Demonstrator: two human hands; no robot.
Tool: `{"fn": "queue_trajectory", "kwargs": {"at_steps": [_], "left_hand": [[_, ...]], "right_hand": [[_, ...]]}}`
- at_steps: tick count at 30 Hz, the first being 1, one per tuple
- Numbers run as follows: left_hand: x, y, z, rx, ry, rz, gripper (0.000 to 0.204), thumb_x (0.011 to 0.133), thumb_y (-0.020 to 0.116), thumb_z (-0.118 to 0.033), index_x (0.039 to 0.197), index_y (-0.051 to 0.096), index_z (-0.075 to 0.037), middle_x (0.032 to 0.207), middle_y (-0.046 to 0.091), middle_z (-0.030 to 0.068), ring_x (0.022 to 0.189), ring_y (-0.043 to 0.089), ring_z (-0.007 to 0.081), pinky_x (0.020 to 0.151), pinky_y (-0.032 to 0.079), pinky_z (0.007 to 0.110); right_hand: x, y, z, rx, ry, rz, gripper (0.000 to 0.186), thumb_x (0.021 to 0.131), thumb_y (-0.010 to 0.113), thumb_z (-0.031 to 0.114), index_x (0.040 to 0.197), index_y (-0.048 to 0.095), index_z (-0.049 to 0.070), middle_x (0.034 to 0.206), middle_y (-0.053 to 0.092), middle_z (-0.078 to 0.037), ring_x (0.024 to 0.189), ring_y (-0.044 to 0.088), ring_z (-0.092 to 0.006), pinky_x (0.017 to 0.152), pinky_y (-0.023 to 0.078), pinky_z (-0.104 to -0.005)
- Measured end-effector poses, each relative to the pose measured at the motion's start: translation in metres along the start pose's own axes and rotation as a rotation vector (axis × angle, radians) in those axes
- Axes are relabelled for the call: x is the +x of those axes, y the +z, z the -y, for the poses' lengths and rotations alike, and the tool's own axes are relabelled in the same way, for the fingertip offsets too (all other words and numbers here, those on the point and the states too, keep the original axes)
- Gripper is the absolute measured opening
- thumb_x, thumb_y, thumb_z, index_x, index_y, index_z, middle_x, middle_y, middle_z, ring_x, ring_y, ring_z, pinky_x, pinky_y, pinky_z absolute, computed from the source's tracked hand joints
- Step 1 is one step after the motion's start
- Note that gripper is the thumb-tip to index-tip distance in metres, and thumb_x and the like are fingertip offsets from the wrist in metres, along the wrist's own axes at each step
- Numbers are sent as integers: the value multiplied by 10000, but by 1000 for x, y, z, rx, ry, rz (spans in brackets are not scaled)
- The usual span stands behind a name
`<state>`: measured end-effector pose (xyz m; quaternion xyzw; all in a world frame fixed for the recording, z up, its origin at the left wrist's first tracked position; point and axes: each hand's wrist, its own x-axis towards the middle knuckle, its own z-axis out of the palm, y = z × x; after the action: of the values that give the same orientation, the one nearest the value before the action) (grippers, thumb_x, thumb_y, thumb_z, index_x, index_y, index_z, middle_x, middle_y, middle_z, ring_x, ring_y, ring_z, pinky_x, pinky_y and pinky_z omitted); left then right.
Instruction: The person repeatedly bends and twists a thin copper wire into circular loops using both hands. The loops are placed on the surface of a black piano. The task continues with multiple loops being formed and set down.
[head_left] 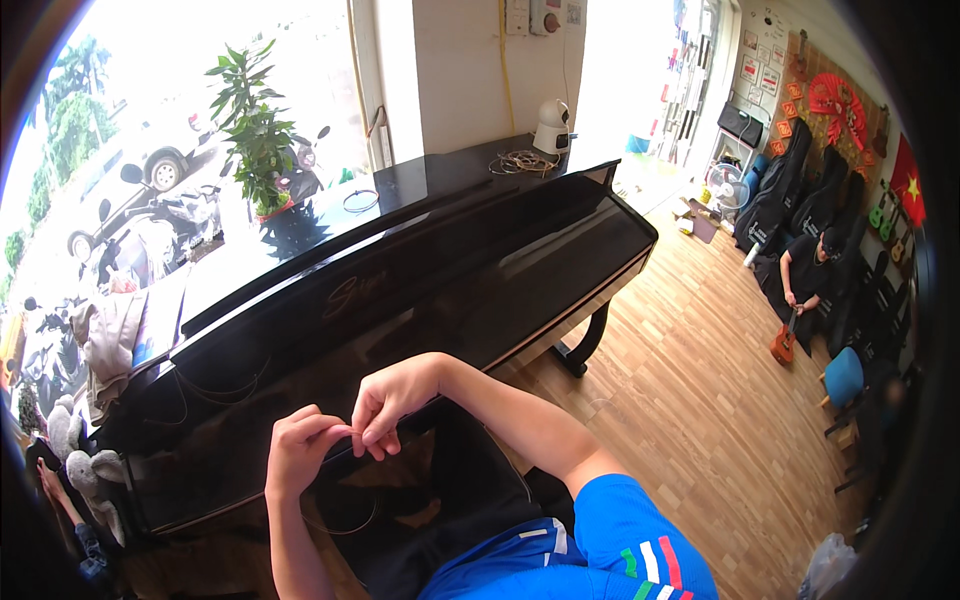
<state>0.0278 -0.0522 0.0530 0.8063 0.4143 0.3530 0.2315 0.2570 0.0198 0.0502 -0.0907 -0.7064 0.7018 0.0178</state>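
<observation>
My left hand (302,445) and my right hand (393,402) meet above my lap, fingertips nearly touching. Both are closed in a pinch on what looks like a thin string (345,531), which curves in a loop below my left hand over my dark trousers. The pinched part is too fine to make out between the fingers. Just beyond my hands stands a glossy black piano (470,285), its lid down. Thin curved lines (225,400) show against its dark front at the left; whether they are string or reflection I cannot tell.
On the piano's top lie a tangled coil (525,162), a thin ring (360,200), a white camera (552,130) and a potted plant (250,140). Grey plush toys (95,470) and another person's hand (50,480) are at left. A seated person holds a ukulele (783,345) at right.
</observation>
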Motion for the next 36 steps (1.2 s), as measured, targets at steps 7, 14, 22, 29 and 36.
{"fn": "queue_trajectory", "kwargs": {"at_steps": [7, 14, 22, 29, 36], "left_hand": [[-1, 14, 12, -480, -124, -259, 154, 970, 640, -72, 910, 739, 31, 688, 601, -22, 561, 406, 17, 493, 276, 221], [-2, 22, 15, -833, -213, -404, 245, 1030, 611, -215, 1021, 701, 13, 627, 406, -84, 515, 308, -1, 466, 216, 198], [-8, 24, -14, -395, -271, -307, 187, 1012, 627, -152, 1055, 760, -27, 637, 500, -88, 576, 401, -2, 513, 305, 206], [-18, 12, -34, -75, -150, 32, 157, 954, 655, -116, 1043, 715, -1, 717, 679, 134, 600, 646, 218, 589, 484, 324], [-31, -3, -37, 26, -114, -51, 203, 893, 760, -173, 1023, 736, -19, 710, 703, 93, 566, 609, 128, 541, 460, 277]], "right_hand": [[4, 2, -13, 388, -263, -170, 252, 1022, 606, 190, 1077, 700, -38, 731, 624, -12, 607, 572, -50, 609, 533, -224], [22, 34, -4, 777, -739, -191, 282, 1079, 479, 195, 1148, 648, -21, 797, 589, -7, 627, 532, -55, 626, 493, -244], [30, 51, 23, 410, -924, -945, 262, 1070, 500, 203, 1168, 617, -11, 1058, 677, -122, 963, 693, -202, 914, 566, -332], [28, 46, 3, -957, -658, -997, 147, 994, 557, 78, 1070, 626, -28, 1109, 688, -171, 989, 687, -337, 877, 558, -398], [-13, 52, 32, -429, 9, -431, 221, 1044, 499, 168, 1002, 648, 10, 823, 671, -73, 697, 640, -186, 659, 512, -340]]}}
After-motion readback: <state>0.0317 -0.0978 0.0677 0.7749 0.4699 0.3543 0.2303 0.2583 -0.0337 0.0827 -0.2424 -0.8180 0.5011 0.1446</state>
